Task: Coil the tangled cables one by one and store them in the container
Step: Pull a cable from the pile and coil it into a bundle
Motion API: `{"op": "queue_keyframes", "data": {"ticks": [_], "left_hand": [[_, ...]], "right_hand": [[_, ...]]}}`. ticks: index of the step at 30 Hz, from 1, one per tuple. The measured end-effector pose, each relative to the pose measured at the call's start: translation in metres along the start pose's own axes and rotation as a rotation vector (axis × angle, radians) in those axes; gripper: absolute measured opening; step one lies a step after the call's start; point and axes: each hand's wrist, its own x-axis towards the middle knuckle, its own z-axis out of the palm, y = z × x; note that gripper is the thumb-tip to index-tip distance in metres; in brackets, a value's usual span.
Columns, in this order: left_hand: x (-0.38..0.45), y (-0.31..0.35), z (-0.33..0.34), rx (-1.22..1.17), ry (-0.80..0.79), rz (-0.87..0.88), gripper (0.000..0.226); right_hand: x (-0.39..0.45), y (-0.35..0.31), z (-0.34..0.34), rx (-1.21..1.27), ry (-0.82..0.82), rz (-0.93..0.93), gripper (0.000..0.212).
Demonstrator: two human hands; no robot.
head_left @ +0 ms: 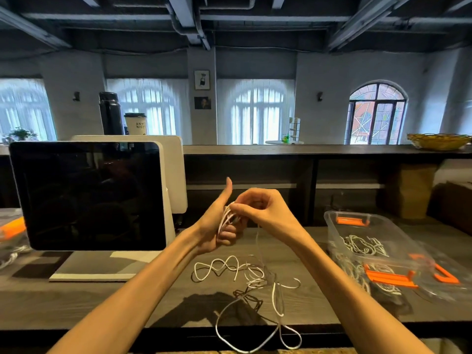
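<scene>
Mid-coil on one white cable [228, 217]. My left hand [217, 226] stands raised over the tabletop [102, 300], thumb up, lower fingers [228, 235] curled round a small bundle of white loops. My right hand [263, 209] sits just beside it, touching at the loops, fingertips pinching the same cable where the bundle tops out.

Key relation: the free run of cable leaves my right fingertips and drops almost straight down, a thin blurred line, to the tangle [251, 279] lying on the tabletop below and slightly right of both hands. So the slack lies beneath the fingers, long axis near vertical. The bundle's loops run roughly along my left palm, top to bottom.

The right hand is the one on the feeding strand; the left is only the form to wind on. My guess is the next wrap means drawing slack up from below and laying it over the left hand again.

The tangle holds white strands and a darker one [246, 298] crossing them; one white loop hangs past the near edge of the tabletop. Likely snag: the dark strand lifting along with mine.

Container [370, 236] sits well apart to the right, clear plastic with orange clips, cables already inside. The right hand is nearer to it
</scene>
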Motion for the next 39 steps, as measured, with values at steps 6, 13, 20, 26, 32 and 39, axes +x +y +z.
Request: {"op": "queue_keyframes", "data": {"ticks": [6, 13, 20, 26, 32, 39], "left_hand": [[-0.005, -0.003, -0.002, 0.143, -0.146, -0.016, 0.051], [0.006, -0.004, -0.011, 0.157, 0.319, 0.233, 0.057], [0.033, 0.008, -0.016, -0.017, 0.508, 0.361, 0.048], [0.046, 0.028, -0.013, -0.487, 0.406, 0.336, 0.036], [0.044, 0.033, -0.031, -0.435, 0.439, 0.335, 0.052], [0.027, 0.038, -0.034, 0.114, 0.441, 0.316, 0.056]], "right_hand": [[0.010, 0.001, 0.001, -0.167, 0.144, -0.011, 0.020], [-0.004, 0.023, -0.004, -0.019, 0.021, 0.258, 0.034], [0.005, 0.036, 0.006, -0.075, 0.096, 0.317, 0.035], [0.012, 0.036, 0.021, -0.186, 0.091, 0.207, 0.046], [0.000, 0.017, 0.020, -0.406, 0.000, 0.070, 0.033], [0.012, -0.023, 0.008, -0.583, -0.020, -0.222, 0.021]]}}
